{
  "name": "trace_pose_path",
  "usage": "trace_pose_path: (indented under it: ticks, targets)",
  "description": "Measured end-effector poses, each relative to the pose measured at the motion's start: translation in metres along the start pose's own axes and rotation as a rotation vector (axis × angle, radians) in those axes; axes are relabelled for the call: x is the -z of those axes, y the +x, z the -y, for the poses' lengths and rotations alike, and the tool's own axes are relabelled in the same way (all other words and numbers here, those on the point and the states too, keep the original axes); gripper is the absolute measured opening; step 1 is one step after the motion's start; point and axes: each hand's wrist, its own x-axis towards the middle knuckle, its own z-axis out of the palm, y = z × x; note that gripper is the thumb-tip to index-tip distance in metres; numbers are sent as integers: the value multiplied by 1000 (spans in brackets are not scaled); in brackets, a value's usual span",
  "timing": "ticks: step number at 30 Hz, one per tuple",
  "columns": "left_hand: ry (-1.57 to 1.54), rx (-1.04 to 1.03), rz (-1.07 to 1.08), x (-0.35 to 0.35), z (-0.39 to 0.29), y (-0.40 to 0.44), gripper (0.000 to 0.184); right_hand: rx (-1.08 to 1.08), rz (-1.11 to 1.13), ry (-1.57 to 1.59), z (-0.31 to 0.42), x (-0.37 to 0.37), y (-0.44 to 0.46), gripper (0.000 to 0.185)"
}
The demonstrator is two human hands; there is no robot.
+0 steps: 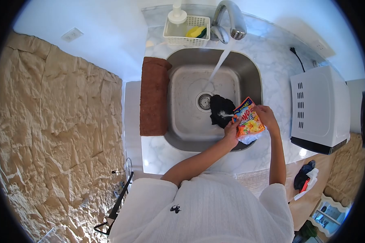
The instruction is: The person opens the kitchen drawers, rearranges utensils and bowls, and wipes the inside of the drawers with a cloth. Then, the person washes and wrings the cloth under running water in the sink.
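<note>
Both hands hold an orange detergent packet (pixel 249 123) over the right side of the steel sink (pixel 184 125). My left hand (pixel 232 133) grips its lower left edge. My right hand (pixel 266 116) pinches the upper right edge. The packet tilts left, and white powder (pixel 224 115) shows at its left corner and on the black cloth (pixel 219 103). That cloth lies bunched on the sink floor, right beside the drain (pixel 204 101). From the faucet (pixel 233 20) a stream of water (pixel 220 65) runs into the sink.
A brown towel (pixel 153 97) hangs over the sink's left rim. Behind the sink stands a white basket (pixel 186 41) with a pump bottle (pixel 177 17) and a yellow-green sponge (pixel 196 32). A white microwave-like appliance (pixel 322 107) occupies the counter's right side.
</note>
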Motion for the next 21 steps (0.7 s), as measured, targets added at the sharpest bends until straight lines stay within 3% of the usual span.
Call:
trace_pose_path:
  ticks: [2, 8, 12, 14, 18, 19, 21]
  targets:
    - [69, -17, -41, -2, -1, -2, 23, 128, -14, -120, -7, 0, 4, 32]
    - [279, -133, -19, -18, -12, -15, 22, 247, -125, -184, -12, 5, -9, 28]
    - [535, -301, 44, -24, -23, -23, 19, 152, -11, 128, 0, 17, -46, 25]
    - [611, -470, 179, -31, -29, -30, 18, 157, -24, 270, 0, 19, -60, 23]
    - [694, -664, 491, -60, -48, -52, 15, 378, -116, 520, -13, 12, -75, 19]
    - [834, -595, 513, -66, -57, -60, 17, 387, -155, 587, -11, 6, -81, 18]
    - [1026, -677, 605, -81, -59, -65, 21, 406, -260, 689, -19, -1, -85, 15]
